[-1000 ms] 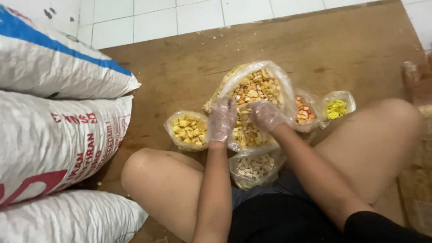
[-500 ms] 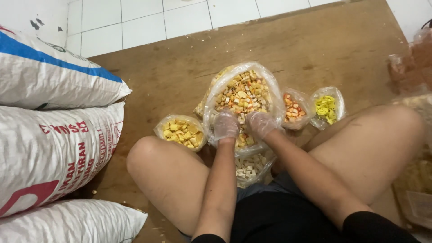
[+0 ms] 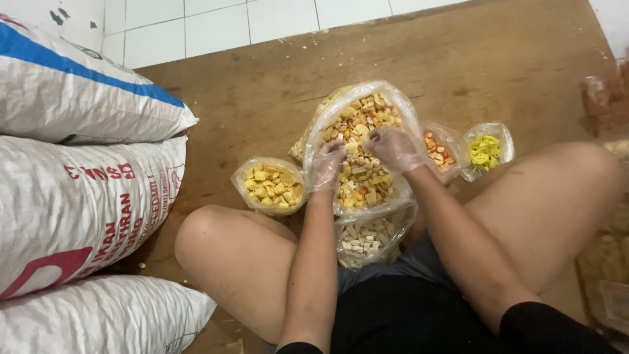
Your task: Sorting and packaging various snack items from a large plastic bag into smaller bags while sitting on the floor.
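I sit cross-legged on a brown board floor. Before me stands a large clear plastic bag full of mixed yellow, orange and pale snack pieces. Both my hands wear thin clear gloves and are dug into that mix. My left hand rests in the left side of the bag, fingers curled into the pieces. My right hand is on the right side, fingers closed on some pieces. A small bag of yellow chunks lies left of it, and a bag of pale sticks lies between my legs.
Three big white woven sacks are stacked at the left. A small bag of orange pieces and one of bright yellow pieces lie to the right. White tiles border the board at the back. More packets lie at the right edge.
My hands have moved forward from the bag's near rim deeper into the mixed pieces. The view has tilted slightly; the bags have stayed in place.
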